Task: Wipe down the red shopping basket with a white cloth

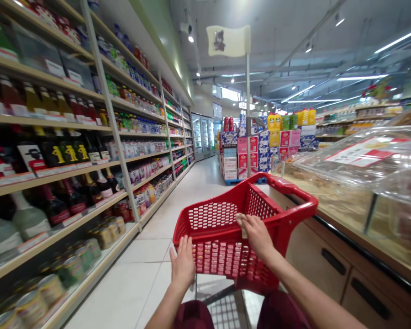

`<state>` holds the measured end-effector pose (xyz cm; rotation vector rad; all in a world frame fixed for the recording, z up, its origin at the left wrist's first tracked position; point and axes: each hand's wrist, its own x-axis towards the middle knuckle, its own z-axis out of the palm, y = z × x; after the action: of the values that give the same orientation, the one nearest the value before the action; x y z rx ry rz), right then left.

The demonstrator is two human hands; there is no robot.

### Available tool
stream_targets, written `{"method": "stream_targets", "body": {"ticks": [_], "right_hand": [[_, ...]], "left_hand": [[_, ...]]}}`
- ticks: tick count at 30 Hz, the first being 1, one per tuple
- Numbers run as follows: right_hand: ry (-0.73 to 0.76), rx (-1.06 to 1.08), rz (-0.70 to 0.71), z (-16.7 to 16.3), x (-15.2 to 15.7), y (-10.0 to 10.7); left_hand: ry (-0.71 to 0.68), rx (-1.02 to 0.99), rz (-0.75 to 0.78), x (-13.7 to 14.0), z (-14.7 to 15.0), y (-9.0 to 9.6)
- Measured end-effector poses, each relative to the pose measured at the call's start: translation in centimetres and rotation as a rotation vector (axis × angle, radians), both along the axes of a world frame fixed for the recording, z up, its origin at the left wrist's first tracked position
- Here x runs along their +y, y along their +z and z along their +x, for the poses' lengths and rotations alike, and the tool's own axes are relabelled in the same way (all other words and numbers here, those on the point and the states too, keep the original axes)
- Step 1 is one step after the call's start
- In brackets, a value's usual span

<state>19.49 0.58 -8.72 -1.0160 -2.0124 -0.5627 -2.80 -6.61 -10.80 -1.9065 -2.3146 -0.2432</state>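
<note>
A red plastic shopping cart stands side-on in front of me, its handle pointing right. My left hand rests with its fingers stretched out against the near left corner of the basket. On the basket's near top rim, my right hand is closed around a pale cloth, part of which shows beyond the fingers. The rest of the cloth is hidden under the hand. Through the basket's holes I see the tiled floor and pinkish shapes that I cannot make out.
Shelves of bottles and cans line the left side. A wooden counter with clear plastic covers stands close on the right. Stacked boxes and a sign on a pole are ahead. Tiled floor runs along the aisle.
</note>
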Motion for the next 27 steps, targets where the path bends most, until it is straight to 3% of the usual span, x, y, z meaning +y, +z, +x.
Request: {"method": "stream_targets", "body": {"ticks": [3, 6, 10, 13, 17, 20, 24, 27], "right_hand": [[-0.073, 0.026, -0.014, 1.9, -0.4, 0.1], [-0.020, -0.001, -0.048, -0.2, -1.2, -0.7], [0.010, -0.077, -0.048, -1.3, -1.4, -0.8], [-0.010, -0.103, -0.068, 2.9, -0.8, 0.7], [-0.177, -0.020, -0.039, 9.8, -0.2, 3.2], [-0.245, 0.051, -0.006, 10.4, -0.3, 3.4], [-0.100, -0.035, 0.010, 8.7, -0.2, 2.7], [-0.138, -0.017, 0.010, 11.7, 0.2, 3.8]], "left_hand": [[-0.068, 0.020, 0.063, 0.8, 2.4, 0.2], [-0.222, 0.038, 0.091, 1.9, 5.3, -0.4], [-0.261, 0.082, 0.133, 2.5, 7.0, -1.6], [-0.255, 0.106, 0.149, 2.3, 6.9, -1.9], [-0.240, 0.103, 0.160, 2.2, 7.2, -1.6], [-0.201, 0.103, 0.139, 2.0, 7.9, -1.2], [-0.184, 0.142, 0.118, 1.8, 7.9, -0.8], [-0.203, 0.159, 0.127, 1.6, 7.8, -0.7]]}}
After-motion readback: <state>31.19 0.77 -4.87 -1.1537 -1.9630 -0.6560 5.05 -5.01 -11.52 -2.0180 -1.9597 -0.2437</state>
